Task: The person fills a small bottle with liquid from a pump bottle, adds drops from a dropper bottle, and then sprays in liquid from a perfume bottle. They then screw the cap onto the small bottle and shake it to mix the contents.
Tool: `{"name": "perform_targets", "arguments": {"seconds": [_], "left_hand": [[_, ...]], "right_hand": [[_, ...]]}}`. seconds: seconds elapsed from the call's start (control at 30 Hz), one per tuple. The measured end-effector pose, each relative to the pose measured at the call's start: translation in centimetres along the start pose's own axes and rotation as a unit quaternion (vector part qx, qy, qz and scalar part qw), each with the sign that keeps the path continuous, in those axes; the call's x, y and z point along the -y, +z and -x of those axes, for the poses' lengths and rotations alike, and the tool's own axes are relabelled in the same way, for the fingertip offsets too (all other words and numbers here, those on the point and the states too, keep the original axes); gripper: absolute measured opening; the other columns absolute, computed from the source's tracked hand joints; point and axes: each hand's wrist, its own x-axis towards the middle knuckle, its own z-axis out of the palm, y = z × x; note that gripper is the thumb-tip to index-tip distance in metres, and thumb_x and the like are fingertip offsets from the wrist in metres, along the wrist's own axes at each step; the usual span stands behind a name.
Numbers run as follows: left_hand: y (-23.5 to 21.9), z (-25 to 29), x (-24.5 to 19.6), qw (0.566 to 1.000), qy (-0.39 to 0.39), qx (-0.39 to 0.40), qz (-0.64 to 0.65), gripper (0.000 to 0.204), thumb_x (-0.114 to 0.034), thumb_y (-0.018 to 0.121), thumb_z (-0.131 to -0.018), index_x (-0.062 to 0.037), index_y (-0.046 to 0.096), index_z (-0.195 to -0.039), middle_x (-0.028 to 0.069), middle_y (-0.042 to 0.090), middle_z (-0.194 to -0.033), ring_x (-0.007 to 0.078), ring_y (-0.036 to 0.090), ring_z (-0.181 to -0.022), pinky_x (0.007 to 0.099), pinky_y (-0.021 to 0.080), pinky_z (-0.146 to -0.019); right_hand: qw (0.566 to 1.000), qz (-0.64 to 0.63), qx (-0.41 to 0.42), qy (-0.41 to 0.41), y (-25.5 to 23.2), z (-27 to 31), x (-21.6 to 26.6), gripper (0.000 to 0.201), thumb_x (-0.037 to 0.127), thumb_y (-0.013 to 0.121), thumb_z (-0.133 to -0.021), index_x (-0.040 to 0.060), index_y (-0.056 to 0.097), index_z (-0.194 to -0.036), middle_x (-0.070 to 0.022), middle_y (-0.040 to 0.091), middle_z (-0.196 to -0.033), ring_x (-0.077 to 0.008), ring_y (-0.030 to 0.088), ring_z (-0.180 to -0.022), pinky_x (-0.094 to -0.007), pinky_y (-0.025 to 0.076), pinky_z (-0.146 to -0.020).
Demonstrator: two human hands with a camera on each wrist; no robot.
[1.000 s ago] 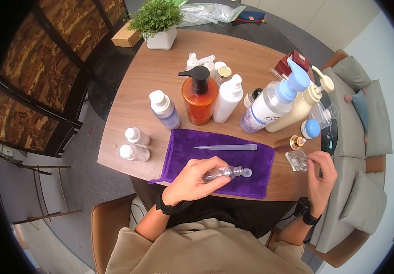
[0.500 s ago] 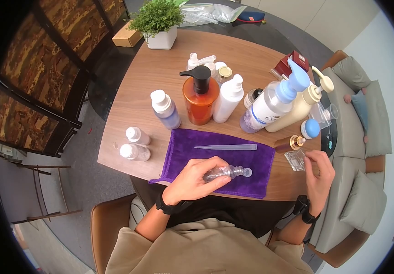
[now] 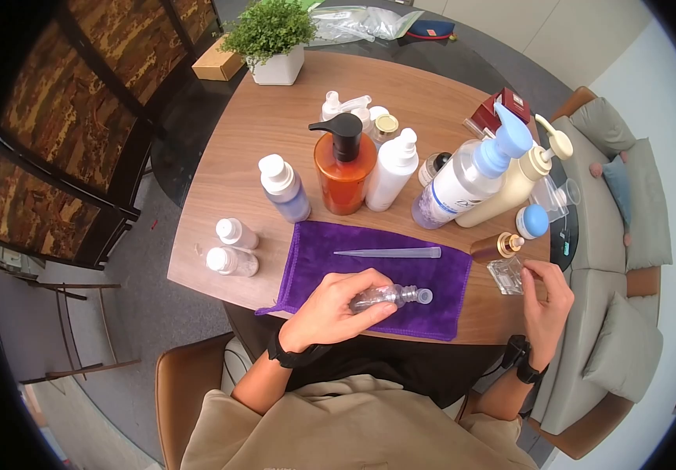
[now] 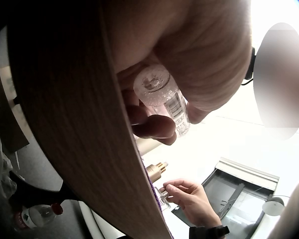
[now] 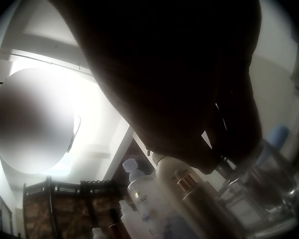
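Head view: the left hand point(image 3: 328, 309) curls its fingers round a small clear bottle point(image 3: 381, 296), tilted over the purple cloth point(image 3: 448, 282), mouth to the right; the right hand point(image 3: 548, 301) pinches the top of a glass bottle point(image 3: 504, 276), just beside a gold-capped brown bottle point(image 3: 488, 249); left wrist view: the small clear bottle sits between thumb and fingers, base toward the camera; right wrist view: dark fingertips at the glass bottle's neck

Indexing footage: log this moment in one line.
left hand: grips clear bottle; right hand: pinches glass bottle; tapered tube: on purple cloth
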Motion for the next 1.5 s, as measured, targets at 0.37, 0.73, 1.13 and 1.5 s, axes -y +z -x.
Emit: {"name": "perform_targets", "arguments": {"seconds": [0.37, 0.73, 1.13, 1.5], "left_hand": [[0.1, 0.0, 0.0, 1.0, 0.001, -0.001, -0.009, 0.02, -0.017, 0.08, -0.101, -0.0017, 0.071, -0.11, 0.0067, 0.067, -0.076, 0.0162, 0.061, -0.063, 0.0321, 0.048, -0.06], [0.0, 0.0, -0.1, 0.999, -0.025, 0.004, -0.024, 0.019, -0.014, 0.078, -0.098, -0.0007, 0.074, -0.112, 0.0071, 0.074, -0.087, 0.0157, 0.067, -0.068, 0.0299, 0.051, -0.064], [0.0, 0.1, 0.3, 1.0, -0.007, -0.013, -0.021, 0.023, -0.017, 0.081, -0.098, -0.0007, 0.072, -0.112, 0.0098, 0.072, -0.082, 0.0208, 0.068, -0.066, 0.033, 0.053, -0.064], [-0.3, 0.4, 0.9, 0.999, 0.021, -0.034, -0.002, 0.027, -0.017, 0.083, -0.096, -0.0009, 0.07, -0.115, 0.0104, 0.072, -0.092, 0.0229, 0.067, -0.072, 0.0337, 0.052, -0.067]], "right_hand": [[0.993, -0.004, 0.102, 0.055, 1.4, 1.9, -2.4, 0.047, 0.005, 0.087, -0.084, -0.0012, 0.067, -0.126, -0.0199, 0.073, -0.109, -0.0399, 0.07, -0.099, -0.0413, 0.055, -0.085], [0.952, -0.22, 0.21, 0.024, -0.8, 2.4, 2.0, 0.046, 0.018, 0.096, -0.076, -0.0034, 0.074, -0.111, -0.0135, 0.077, -0.092, -0.0226, 0.076, -0.081, -0.033, 0.057, -0.075], [0.92, -0.275, 0.272, -0.058, 2.8, 0.6, 5.2, 0.044, 0.014, 0.091, -0.085, -0.005, 0.071, -0.119, -0.0166, 0.078, -0.098, -0.0302, 0.078, -0.085, -0.0366, 0.06, -0.078], [0.906, -0.284, 0.31, -0.055, 3.9, 0.1, 6.0, 0.049, 0.015, 0.093, -0.084, -0.0001, 0.072, -0.125, -0.0149, 0.079, -0.107, -0.0308, 0.078, -0.093, -0.0369, 0.06, -0.082]]}}
